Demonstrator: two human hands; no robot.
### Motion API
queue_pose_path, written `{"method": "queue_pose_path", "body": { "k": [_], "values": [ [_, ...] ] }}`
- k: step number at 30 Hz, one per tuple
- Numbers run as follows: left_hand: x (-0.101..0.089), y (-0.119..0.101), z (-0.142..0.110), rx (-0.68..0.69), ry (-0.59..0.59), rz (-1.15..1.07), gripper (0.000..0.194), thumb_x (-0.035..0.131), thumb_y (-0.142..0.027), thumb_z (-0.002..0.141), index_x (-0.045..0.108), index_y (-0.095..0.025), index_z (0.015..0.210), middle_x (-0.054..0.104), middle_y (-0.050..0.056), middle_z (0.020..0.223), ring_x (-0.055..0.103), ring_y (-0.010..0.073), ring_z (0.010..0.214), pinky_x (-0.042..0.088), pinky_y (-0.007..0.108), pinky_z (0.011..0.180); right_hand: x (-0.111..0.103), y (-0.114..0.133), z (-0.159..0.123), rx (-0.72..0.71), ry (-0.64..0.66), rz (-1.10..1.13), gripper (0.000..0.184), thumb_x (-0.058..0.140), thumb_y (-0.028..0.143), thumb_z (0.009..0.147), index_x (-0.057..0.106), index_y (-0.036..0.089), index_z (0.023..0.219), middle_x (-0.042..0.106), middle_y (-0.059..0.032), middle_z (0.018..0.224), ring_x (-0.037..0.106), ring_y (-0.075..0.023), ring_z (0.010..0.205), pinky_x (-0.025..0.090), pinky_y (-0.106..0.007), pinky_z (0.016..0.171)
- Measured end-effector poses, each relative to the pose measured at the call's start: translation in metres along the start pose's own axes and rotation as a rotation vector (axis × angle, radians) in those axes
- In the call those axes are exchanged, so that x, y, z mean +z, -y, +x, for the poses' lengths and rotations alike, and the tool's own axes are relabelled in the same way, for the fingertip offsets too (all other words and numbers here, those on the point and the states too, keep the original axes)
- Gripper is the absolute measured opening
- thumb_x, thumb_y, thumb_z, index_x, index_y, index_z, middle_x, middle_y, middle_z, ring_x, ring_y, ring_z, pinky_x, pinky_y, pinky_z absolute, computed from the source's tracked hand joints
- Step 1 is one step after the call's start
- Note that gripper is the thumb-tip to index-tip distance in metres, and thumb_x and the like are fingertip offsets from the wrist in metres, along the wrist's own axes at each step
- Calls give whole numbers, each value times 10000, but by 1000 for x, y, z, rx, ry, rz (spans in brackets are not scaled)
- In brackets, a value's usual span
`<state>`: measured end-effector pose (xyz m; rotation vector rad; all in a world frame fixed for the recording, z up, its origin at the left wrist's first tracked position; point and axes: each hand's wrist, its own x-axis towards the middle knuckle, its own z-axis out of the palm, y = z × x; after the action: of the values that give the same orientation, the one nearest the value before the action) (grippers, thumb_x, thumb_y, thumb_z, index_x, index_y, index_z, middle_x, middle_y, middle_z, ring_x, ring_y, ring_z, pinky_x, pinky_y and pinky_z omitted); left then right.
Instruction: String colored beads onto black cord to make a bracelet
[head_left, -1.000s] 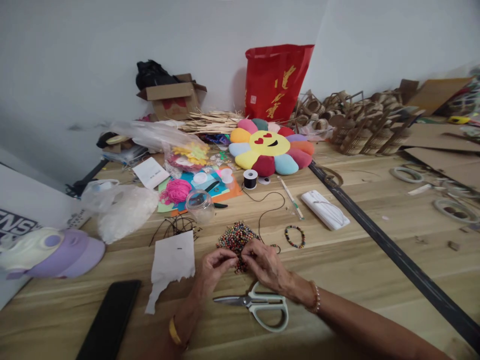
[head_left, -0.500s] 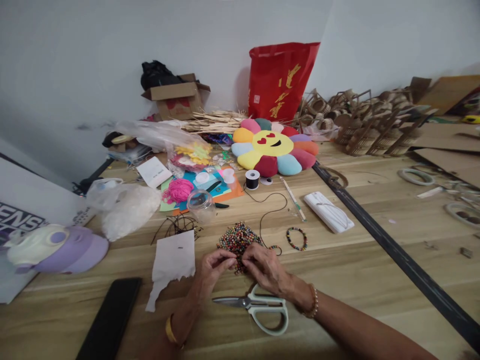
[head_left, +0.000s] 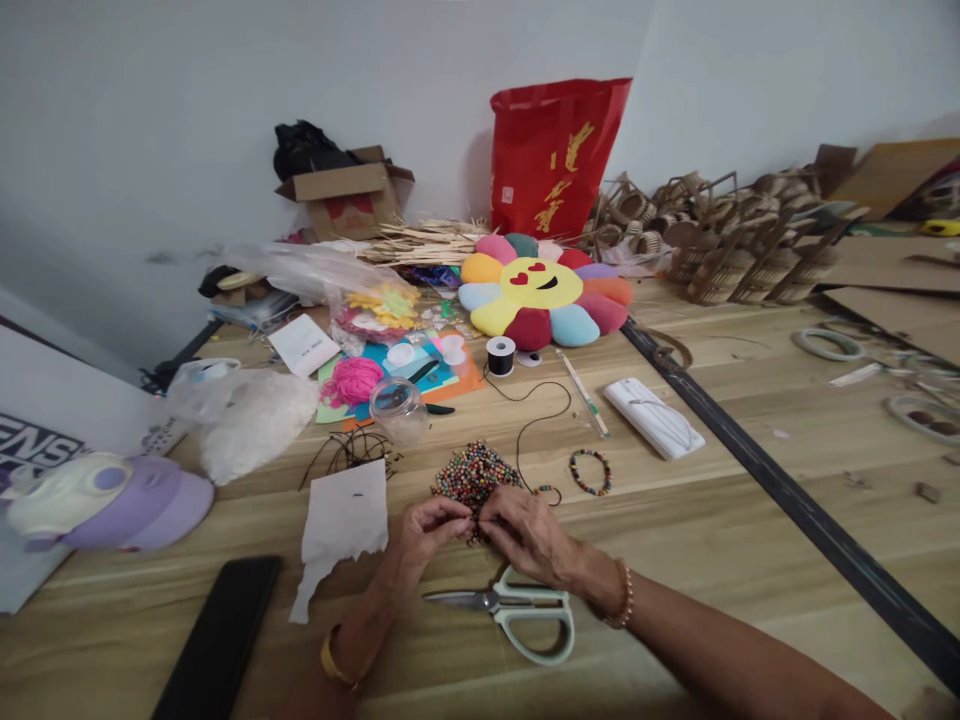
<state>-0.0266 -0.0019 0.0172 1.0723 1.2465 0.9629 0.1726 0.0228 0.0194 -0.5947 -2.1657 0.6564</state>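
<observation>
A heap of small multicoloured beads lies on the wooden table just beyond my fingertips. My left hand is closed in a pinch at the heap's near edge; whatever sits between thumb and finger is too small to make out. Facing it closely, my right hand pinches too. Black cord runs from a spool, curls beside the heap with a few beads strung on it, and disappears at my right hand. Scissors with pale handles lie below my hands. To the right rests a beaded bracelet.
Torn white paper and a black phone-like slab lie left. Beyond are a clear jar, pink yarn, a flower cushion and a white power bank-like block. Small woven baskets crowd the back right.
The view shifts slightly sideways and back. Both hands keep their pinches by the bead heap, with only tiny finger movement.
</observation>
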Motion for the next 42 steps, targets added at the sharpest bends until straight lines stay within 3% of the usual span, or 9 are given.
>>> {"method": "queue_pose_path", "body": {
  "k": [23, 42],
  "values": [
    [2, -4, -2, -9, 18, -40, 245, 817, -307, 585, 695, -139, 714, 686, 2, 633, 599, 130, 605, 461, 226, 618, 4, -1, -3, 22, 23, -8, 101, 473, 167, 937, 539, 188, 864, 606, -50, 780, 555, -159, 711, 435, -264, 643],
    [1, 0, -2, 27, 36, -5, 251, 811, -341, 601, 694, -143, 702, 691, 20, 655, 607, 155, 635, 474, 256, 646, 4, 0, -1, -1, 6, -19, 100, 477, 176, 939, 544, 186, 865, 604, -43, 762, 553, -151, 676, 430, -251, 612]
  ]
}}
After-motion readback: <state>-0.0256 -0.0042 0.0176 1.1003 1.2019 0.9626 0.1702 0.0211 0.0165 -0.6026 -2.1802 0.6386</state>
